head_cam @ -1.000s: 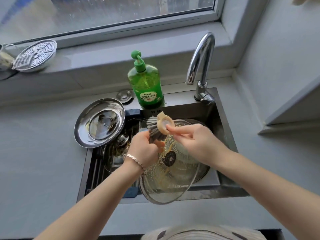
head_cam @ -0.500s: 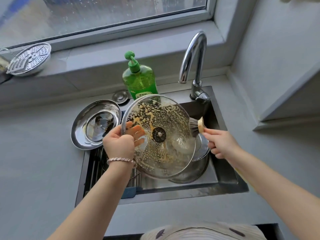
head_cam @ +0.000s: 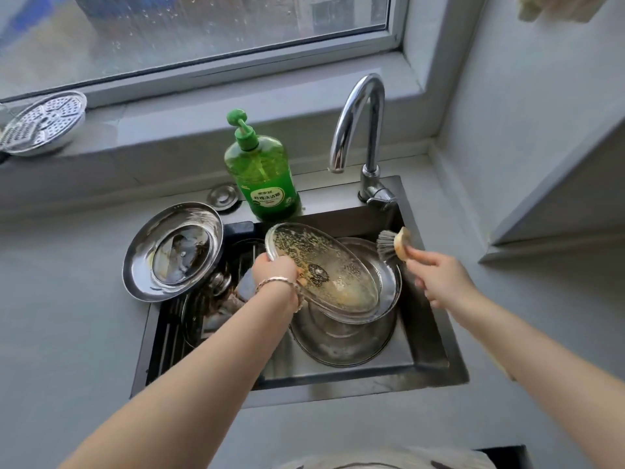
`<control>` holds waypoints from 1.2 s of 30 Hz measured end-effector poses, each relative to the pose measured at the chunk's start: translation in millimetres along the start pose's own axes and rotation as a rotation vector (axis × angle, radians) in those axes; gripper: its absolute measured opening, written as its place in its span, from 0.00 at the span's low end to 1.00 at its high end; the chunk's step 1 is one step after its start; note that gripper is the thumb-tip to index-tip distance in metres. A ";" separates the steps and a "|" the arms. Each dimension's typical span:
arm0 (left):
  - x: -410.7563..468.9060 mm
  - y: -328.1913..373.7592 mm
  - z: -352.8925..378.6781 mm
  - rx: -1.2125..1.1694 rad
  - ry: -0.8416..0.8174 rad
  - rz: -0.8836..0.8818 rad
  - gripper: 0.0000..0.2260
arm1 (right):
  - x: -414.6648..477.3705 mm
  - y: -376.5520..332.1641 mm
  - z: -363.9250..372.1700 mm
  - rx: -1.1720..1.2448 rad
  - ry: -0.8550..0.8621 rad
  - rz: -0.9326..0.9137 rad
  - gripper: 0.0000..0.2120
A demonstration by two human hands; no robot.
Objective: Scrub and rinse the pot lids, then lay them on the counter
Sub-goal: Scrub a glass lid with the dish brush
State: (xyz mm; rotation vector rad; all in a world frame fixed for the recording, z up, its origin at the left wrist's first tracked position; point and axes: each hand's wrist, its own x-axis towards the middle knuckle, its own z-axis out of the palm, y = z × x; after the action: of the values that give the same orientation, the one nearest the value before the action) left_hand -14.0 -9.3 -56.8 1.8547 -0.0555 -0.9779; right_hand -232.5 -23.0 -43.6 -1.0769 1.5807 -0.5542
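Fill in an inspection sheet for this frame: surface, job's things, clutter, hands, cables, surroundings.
Surface: grey counter around a steel sink.
Job's things: soapy glass lid tilted over a steel pot in the sink; steel lid rests on the counter, overhanging the sink's left edge.
Clutter: green soap bottle behind the sink; perforated steamer plate on the sill; more dishes in the sink's left part.
Hands: left hand grips the glass lid's rim; right hand holds a brush, apart from the lid.
Cables: nothing seen.
Surroundings: window; faucet, no running water visible.
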 end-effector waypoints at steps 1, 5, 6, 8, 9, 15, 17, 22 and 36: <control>5.4 -6.6 11.1 0.069 -0.031 0.004 0.12 | 5.5 -3.8 -6.1 -0.053 -0.001 -0.017 0.17; 23.7 -31.1 50.4 0.300 -0.104 0.024 0.11 | 15.8 -11.7 -17.4 -0.156 -0.069 -0.041 0.17; 25.7 -36.5 57.9 0.318 -0.108 0.025 0.12 | 18.8 -9.3 -18.3 -0.148 -0.090 -0.019 0.18; 31.3 -49.1 69.9 0.324 -0.071 0.015 0.12 | 25.8 -1.7 -19.2 -0.117 -0.114 0.049 0.18; 33.8 -55.4 74.0 0.302 -0.029 -0.001 0.12 | 29.8 2.3 -19.6 -0.112 -0.116 0.079 0.18; 64.5 -80.5 91.5 0.142 0.089 -0.137 0.16 | 59.5 16.0 -13.3 -0.155 -0.152 0.089 0.17; 70.3 -81.5 94.2 0.175 0.010 -0.159 0.17 | 71.6 18.6 -7.1 -0.150 -0.157 0.087 0.16; 101.0 -101.1 104.5 0.421 -0.120 -0.321 0.16 | 91.1 17.7 6.5 -0.219 -0.201 0.054 0.17; 45.6 73.8 27.8 0.731 -0.230 0.991 0.18 | 43.6 -61.9 65.0 -0.025 -0.291 -0.144 0.17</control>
State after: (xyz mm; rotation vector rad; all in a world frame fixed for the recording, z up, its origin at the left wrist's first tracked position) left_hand 26.0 -87.1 -31.1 1.9322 -1.4823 -0.4471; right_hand -149.7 -78.3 -35.5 -1.2374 1.2666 -0.4506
